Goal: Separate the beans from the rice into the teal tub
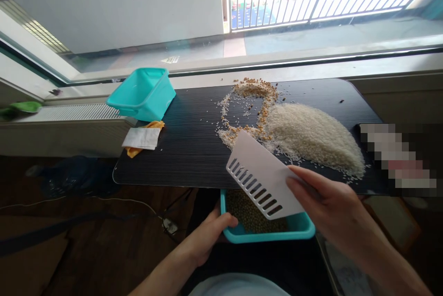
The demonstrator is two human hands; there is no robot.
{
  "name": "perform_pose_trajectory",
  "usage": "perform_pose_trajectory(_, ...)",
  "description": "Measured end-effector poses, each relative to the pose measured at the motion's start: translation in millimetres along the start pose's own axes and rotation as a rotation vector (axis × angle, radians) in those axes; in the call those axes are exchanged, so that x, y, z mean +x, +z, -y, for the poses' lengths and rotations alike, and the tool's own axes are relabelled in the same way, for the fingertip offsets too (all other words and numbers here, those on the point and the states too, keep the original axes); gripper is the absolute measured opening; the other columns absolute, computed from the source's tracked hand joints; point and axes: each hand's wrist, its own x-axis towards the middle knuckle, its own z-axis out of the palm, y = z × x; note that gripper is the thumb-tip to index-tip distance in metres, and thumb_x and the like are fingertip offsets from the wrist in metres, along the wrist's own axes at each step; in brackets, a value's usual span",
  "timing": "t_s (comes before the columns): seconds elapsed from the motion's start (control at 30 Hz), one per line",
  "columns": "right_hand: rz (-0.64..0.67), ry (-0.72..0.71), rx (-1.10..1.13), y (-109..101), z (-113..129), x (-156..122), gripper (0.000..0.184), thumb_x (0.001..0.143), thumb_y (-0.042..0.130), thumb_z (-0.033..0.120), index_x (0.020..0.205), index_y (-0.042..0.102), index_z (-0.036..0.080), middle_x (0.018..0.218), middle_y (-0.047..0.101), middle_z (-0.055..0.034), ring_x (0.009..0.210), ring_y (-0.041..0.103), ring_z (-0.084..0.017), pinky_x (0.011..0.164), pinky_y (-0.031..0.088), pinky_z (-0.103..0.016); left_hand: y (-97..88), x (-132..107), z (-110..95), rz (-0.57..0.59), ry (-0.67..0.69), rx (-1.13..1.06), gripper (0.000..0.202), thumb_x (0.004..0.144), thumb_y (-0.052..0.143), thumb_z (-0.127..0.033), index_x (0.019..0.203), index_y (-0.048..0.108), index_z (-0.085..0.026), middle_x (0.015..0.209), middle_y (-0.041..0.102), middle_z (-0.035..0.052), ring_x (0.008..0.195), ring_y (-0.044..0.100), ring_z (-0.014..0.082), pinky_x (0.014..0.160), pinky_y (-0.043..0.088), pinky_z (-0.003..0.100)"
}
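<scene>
Beans in the near tub — left fingers pinch it, right fingers a scoop.

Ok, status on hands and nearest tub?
Left hand holding nearest turquoise tub. Right hand holding white slotted scoop above it. Greenish beans inside tub. Scoop partly blocking view.
</scene>
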Motion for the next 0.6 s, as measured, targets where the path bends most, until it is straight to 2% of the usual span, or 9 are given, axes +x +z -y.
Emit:
perform_pose_trajectory(0.07,-0.034,0.037,-0.015,9.7,-8.1,-0.4,0.029,0.082,0.058,0.042,0.096,0.077,0.024,0.071,0.077,0.0008,0.054,0.07,-0.018,0.047,0.055,-0.025,-1.4,-0.2,0.6,-0.003,-0.001,-0.003,0.055,0.068,0.067,-0.032,0.121,0.059,-0.02,0.105,0.068,0.0044,0.1,0.061,0.0236,0.085,0.046,0.034)
perform_pose_trajectory(0.17,-0.11,0.079,-0.074,7.8,-21.2,-1.1,0.034,0.083,0.057,0.043,0.101,0.076,0.021,0.076,0.078,-0.0016,0.058,0.071,-0.02,0.051,0.057,-0.027,-2.8,-0.2,0.8,-0.007,0.001,0.008,0.05,0.068,0.068,-0.033,0.116,0.061,-0.02,0.101,0.068,0.0033,0.096,0.06,0.0222,0.084,0.045,0.033)
perform_pose_trajectory(0.33,-0.198,0.13,-0.246,-20.7,-33.0,2.0,0.036,0.08,0.06,0.048,0.102,0.076,0.025,0.072,0.077,0.0007,0.057,0.07,-0.02,0.051,0.055,-0.028,-1.4,0.4,-0.8,-0.024,-0.006,0.029,0.04,0.07,0.066,-0.032,0.108,0.062,-0.02,0.095,0.065,0.0015,0.093,0.058,0.0201,0.081,0.046,0.031)
perform_pose_trajectory(0.5,-0.272,0.183,-0.391,-51.2,-49.8,12.4,0.042,0.08,0.059,0.051,0.107,0.076,0.023,0.073,0.076,-0.0033,0.065,0.071,-0.023,0.055,0.054,-0.031,0.5,1.2,0.6,-0.016,-0.012,0.033,0.037,0.072,0.065,-0.031,0.107,0.062,-0.019,0.094,0.064,0.002,0.091,0.057,0.0195,0.082,0.048,0.032)
perform_pose_trajectory(0.6,-0.301,0.189,-0.457,-65.8,-62.9,18.7,0.046,0.08,0.056,0.054,0.107,0.075,0.021,0.07,0.074,-0.0049,0.063,0.07,-0.024,0.053,0.052,-0.033,1.7,1.1,1.4,-0.02,-0.009,0.026,0.037,0.071,0.067,-0.031,0.106,0.062,-0.018,0.093,0.064,0.0021,0.09,0.057,0.0196,0.082,0.049,0.032)
